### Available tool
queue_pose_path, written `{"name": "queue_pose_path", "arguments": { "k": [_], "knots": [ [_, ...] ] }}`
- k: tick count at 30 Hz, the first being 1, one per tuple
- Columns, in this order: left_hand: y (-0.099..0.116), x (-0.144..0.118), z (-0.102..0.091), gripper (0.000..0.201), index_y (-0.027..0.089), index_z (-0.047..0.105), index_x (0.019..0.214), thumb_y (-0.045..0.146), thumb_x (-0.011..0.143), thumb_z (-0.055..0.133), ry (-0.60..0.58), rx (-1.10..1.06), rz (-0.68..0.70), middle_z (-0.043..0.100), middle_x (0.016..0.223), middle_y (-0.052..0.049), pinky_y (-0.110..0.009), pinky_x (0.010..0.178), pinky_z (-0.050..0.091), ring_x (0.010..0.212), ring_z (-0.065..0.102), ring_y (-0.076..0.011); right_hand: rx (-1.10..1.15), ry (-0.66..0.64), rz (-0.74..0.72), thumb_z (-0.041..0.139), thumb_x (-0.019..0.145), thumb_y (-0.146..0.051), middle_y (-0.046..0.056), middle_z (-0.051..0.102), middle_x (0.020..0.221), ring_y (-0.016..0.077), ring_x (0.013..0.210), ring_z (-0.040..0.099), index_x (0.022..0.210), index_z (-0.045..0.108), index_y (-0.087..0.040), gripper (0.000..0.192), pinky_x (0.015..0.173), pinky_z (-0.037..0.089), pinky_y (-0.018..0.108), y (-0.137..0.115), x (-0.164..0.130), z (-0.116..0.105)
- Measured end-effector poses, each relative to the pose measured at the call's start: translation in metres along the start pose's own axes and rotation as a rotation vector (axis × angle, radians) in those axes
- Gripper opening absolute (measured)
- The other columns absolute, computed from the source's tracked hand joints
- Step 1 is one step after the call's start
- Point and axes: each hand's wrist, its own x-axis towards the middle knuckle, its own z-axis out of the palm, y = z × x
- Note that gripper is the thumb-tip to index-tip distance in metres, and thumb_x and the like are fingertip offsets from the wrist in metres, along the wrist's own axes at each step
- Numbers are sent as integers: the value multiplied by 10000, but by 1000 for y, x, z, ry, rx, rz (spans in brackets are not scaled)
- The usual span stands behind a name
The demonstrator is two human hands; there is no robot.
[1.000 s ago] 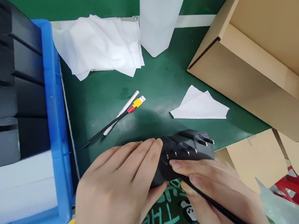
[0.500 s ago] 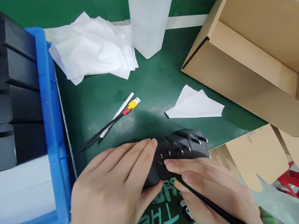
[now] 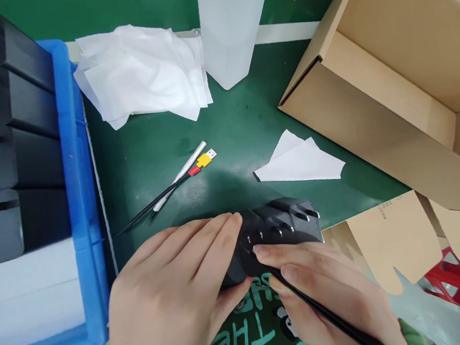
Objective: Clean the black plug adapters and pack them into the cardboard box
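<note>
Nothing has shifted since half a second ago. I see my left hand point(image 3: 172, 295) curled around the black adapter stack point(image 3: 277, 230) at the mat's near edge, fingers together on top. My right hand point(image 3: 329, 292) pinches black tweezers point(image 3: 327, 314), tip touching the stack's side.

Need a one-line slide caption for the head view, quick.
Left hand steadies black plug adapters while right hand works a thin black tool against them.

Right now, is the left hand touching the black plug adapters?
Touching. In the head view, the left hand wraps the near end of the black plug adapters, with its fingers lying directly on the housing and no gap visible.
</note>
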Motion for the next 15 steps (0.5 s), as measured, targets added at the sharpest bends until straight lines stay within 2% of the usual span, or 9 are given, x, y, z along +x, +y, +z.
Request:
{"name": "queue_pose_path", "arguments": {
  "k": [5,9,12,15],
  "knots": [
    [0,-1,0,317,113,635,1173,276,901,627,0,-3,-4,676,1163,-18,-373,856,435,995,626,-195,-13,13,3,533,783,41,144,690,1073,144,1100,644,1022,556,-60,261,945,562,231,-2,1,0],
    [1,-1,1,321,119,641,1169,280,891,645,-13,-14,-8,674,1173,-14,-374,855,440,996,627,-196,-11,27,5,548,798,26,137,688,1086,145,1101,644,1081,543,-74,300,940,571,248,-3,0,1],
    [1,-1,1,320,124,636,1174,291,901,640,-11,-20,-13,674,1173,-12,-374,855,439,1001,628,-196,-36,-3,18,536,805,20,133,691,1080,148,1069,658,1029,562,-79,246,924,575,240,-3,-1,3],
    [1,-1,0,318,129,637,1174,305,909,634,-14,-23,-25,675,1174,-10,-372,856,433,990,631,-191,-75,69,38,569,848,-104,107,701,1053,179,985,691,1005,602,-129,162,850,609,276,-4,0,7]
  ]
}}
